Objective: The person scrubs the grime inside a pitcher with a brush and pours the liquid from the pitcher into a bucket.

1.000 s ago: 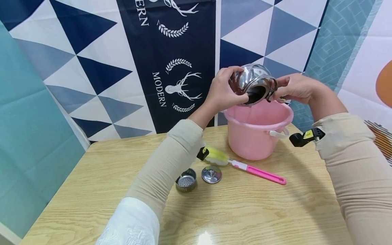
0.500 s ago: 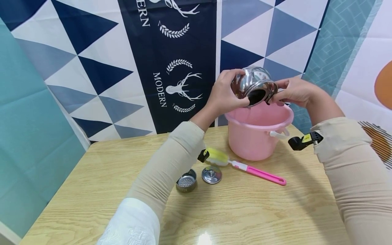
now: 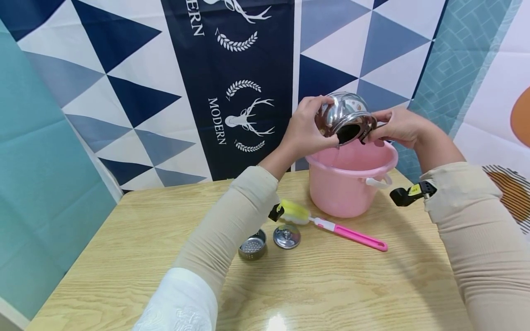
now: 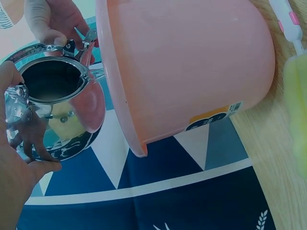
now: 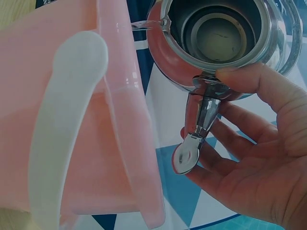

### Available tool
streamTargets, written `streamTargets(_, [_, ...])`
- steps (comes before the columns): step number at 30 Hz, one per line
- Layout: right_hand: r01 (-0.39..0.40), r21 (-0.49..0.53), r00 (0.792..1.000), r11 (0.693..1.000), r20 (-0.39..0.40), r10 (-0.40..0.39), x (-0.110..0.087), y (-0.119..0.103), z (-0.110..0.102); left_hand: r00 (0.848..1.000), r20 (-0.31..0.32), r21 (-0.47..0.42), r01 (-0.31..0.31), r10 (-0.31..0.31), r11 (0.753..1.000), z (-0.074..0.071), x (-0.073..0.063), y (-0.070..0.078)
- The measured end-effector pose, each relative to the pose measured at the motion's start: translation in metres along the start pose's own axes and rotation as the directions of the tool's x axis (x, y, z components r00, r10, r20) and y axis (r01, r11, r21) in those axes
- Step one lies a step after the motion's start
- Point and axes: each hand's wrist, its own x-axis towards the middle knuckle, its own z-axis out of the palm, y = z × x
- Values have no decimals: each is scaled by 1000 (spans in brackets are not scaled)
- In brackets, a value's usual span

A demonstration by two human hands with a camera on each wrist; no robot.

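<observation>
A shiny metal teapot (image 3: 341, 110) is tipped over the pink bucket (image 3: 345, 193), its round mouth facing down toward me. A thin clear stream of water (image 5: 144, 25) runs from its rim into the bucket. My left hand (image 3: 307, 128) grips the pot's body from the left, thumb near the mouth. On the other side my right hand (image 3: 401, 128) holds it by the rim and the spout (image 5: 199, 122), thumb at the rim and fingers behind the spout. A little pale liquid shows inside the pot in the right wrist view.
On the wooden table (image 3: 331, 289) lie a small perforated strainer (image 3: 252, 247), partly behind my left sleeve, and a round metal lid (image 3: 286, 236). A bottle brush (image 3: 349, 233) with a yellow sponge head and pink handle lies before the bucket. Patterned cloth (image 3: 232, 69) hangs behind.
The teapot and both hands have sunk slightly, and the pot's mouth has tipped a little further down. The strainer, lid, brush and bucket have stayed in place.
</observation>
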Motion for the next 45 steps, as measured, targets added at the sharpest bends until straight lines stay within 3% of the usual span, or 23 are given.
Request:
streamTargets(23, [36,-11,999,999,-33,-37,-1,5,-2,999,18,-15,-35,35,999,2,1,7])
streamTargets(45, [43,-111,996,993,-69,-51,-3,4,3,995,26,70,-102,100,992,1,1,7])
